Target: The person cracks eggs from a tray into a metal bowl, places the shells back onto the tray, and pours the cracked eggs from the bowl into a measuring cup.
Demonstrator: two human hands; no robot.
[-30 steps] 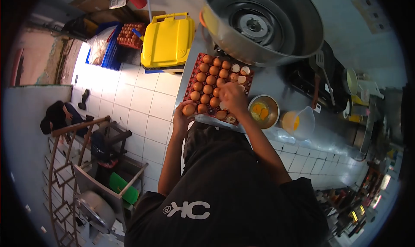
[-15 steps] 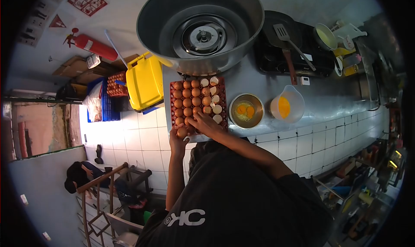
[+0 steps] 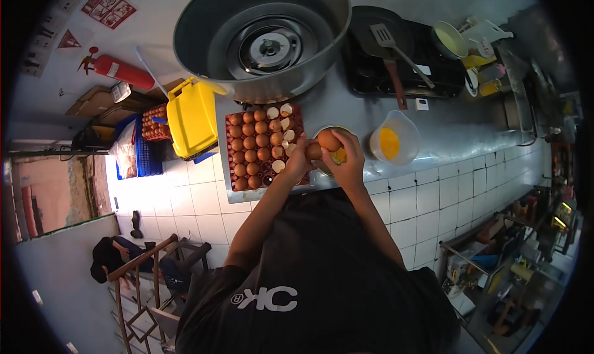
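Over the metal bowl (image 3: 322, 131), my left hand (image 3: 298, 159) is closed on a brown egg (image 3: 314, 151). My right hand (image 3: 348, 161) holds another brown egg (image 3: 328, 140), close against the first. The two hands and eggs hide much of the bowl; some yellow yolk shows in it beside my right fingers. Left of the hands lies a red egg tray (image 3: 229, 162) with rows of brown eggs and several opened white-lined shells. A translucent jug (image 3: 409, 140) with yellow egg in it stands to the right of the bowl.
A large round metal drum (image 3: 272, 85) stands behind the tray. A black stove (image 3: 365, 75) with a pan and spatula is at the back right. A yellow-lidded bin (image 3: 192, 119) is beside the counter (image 3: 433, 122). Another person (image 3: 117, 255) sits at lower left.
Both hands have moved right from the tray's near edge to the bowl, and each now has an egg. The camera view has shifted slightly.
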